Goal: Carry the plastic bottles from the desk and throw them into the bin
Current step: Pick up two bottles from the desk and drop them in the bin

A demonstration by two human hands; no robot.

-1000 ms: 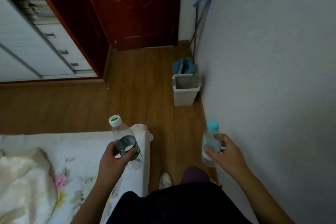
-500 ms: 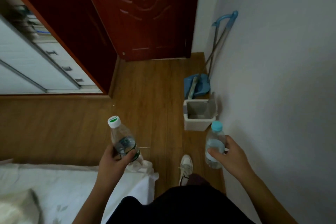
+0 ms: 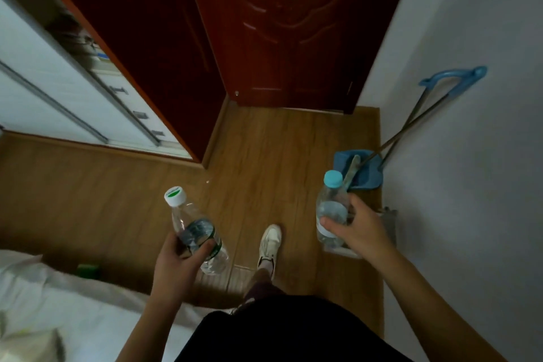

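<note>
The person stands on a wooden floor (image 3: 111, 200) in a narrow passage, a white sneaker (image 3: 269, 244) stepped forward between the two arms. To the left lies a bed (image 3: 73, 308) with white bedding, and a small green object (image 3: 88, 270) sits on the floor at its edge. Ahead is a dark red door (image 3: 293, 32), with a white wardrobe (image 3: 44, 91) to its left. Against the white wall (image 3: 470, 155) on the right lean a blue dustpan (image 3: 364, 170) and a long-handled broom with a blue grip (image 3: 452, 79).

The left hand (image 3: 179, 258) has its fingers (image 3: 205, 248) closed around the middle of a clear plastic bottle with a white cap (image 3: 194, 229). Its long axis tilts, cap up and away to the left, base down toward the person. A dark label with green edging wraps the body and the cap carries a green mark; the writing is too blurred to read.

The right hand (image 3: 355, 229) wraps its fingers (image 3: 332, 222) around a second clear bottle with a light blue cap (image 3: 330, 208), held almost upright, cap uppermost. Its pale label shows no legible text. Just beneath and behind this hand is what seems to be the bin (image 3: 390, 223), mostly hidden by the hand and bottle, set against the wall below the dustpan.
</note>
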